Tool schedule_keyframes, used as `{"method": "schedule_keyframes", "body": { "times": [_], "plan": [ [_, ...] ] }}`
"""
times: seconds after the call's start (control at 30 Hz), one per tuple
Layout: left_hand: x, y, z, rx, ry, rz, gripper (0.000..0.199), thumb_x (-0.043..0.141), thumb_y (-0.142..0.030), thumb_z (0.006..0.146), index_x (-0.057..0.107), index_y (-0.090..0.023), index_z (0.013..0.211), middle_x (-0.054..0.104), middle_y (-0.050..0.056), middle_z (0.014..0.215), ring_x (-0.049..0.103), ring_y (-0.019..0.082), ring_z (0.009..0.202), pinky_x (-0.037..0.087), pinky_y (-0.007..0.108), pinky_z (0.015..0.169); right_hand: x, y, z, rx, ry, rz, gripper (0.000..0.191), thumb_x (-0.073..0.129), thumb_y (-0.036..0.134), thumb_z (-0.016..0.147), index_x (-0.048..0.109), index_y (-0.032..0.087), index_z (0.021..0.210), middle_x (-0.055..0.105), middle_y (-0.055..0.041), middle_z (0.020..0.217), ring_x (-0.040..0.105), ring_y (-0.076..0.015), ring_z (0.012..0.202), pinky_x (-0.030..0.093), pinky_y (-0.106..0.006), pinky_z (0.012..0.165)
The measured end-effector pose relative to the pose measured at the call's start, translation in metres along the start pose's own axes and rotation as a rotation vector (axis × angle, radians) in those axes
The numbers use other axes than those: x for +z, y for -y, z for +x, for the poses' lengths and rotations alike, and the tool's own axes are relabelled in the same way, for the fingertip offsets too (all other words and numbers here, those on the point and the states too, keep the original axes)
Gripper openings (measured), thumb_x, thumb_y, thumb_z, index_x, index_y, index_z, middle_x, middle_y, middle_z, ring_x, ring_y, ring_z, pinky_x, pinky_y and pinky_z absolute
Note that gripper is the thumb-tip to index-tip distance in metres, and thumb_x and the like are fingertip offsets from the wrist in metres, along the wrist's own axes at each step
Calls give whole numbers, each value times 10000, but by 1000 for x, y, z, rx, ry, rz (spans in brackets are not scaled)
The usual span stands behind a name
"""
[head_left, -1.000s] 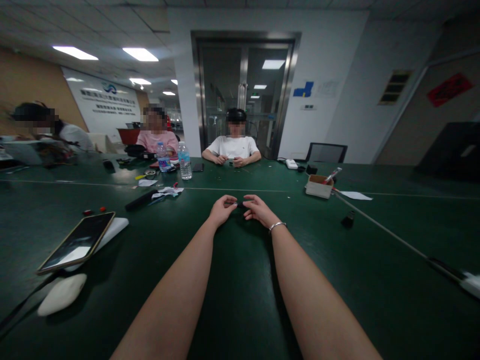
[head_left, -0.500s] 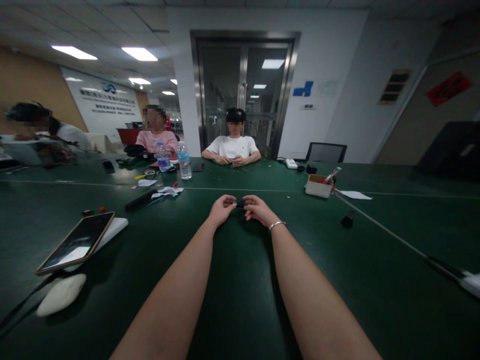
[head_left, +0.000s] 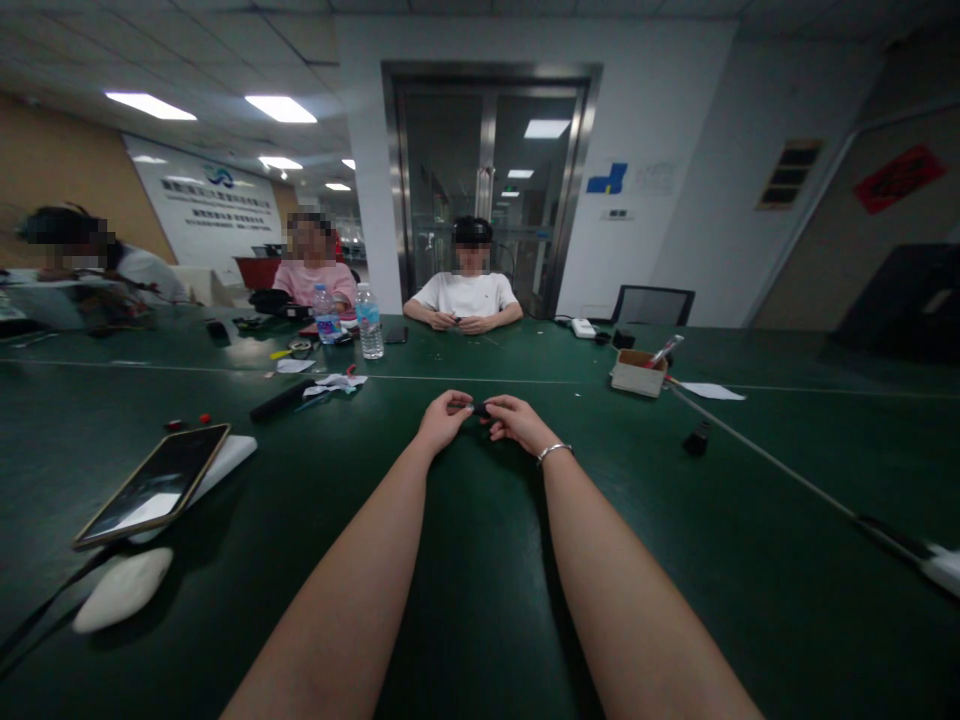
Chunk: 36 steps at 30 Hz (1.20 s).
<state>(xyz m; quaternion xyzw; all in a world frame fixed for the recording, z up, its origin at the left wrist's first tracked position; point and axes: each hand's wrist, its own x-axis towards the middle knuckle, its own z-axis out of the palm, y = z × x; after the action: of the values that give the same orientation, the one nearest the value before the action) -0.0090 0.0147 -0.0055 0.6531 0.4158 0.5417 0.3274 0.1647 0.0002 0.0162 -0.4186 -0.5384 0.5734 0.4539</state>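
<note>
Both my arms reach forward over the dark green table (head_left: 495,560). Between my fingertips is a small dark piece (head_left: 480,409), too small in the view for me to tell its kind. My left hand (head_left: 444,420) pinches its left end with thumb and fingers. On the other end, my right hand (head_left: 517,422) is closed in a pinch, the lower fingers curled. A silver bracelet (head_left: 555,453) circles my right wrist. Both hands are held close together, just short of the pale seam across the table.
To the left lie a phone (head_left: 154,488), a white mouse (head_left: 124,590) and a black rod (head_left: 281,400). Two water bottles (head_left: 368,322) stand farther back. On the right are a small box (head_left: 637,372) and a black object (head_left: 697,438). A person in white (head_left: 469,292) sits opposite.
My right fingertips have shifted very slightly left and down, closer to my left fingertips on the dark piece. Otherwise my arms and the things on the table stay where they were.
</note>
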Motion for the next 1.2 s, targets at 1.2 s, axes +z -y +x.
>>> {"method": "schedule_keyframes", "body": {
  "times": [1.2],
  "plan": [
    [-1,-4,-5,-81,6,29,244,592,-285,750,622,-176,966,602,13,765,567,120,673,439,230,627,-1,-1,-3,-2,24,71,133,607,119,819,595,122,952,672,-46,686,568,-61,466,548,-192,501]
  ]
}}
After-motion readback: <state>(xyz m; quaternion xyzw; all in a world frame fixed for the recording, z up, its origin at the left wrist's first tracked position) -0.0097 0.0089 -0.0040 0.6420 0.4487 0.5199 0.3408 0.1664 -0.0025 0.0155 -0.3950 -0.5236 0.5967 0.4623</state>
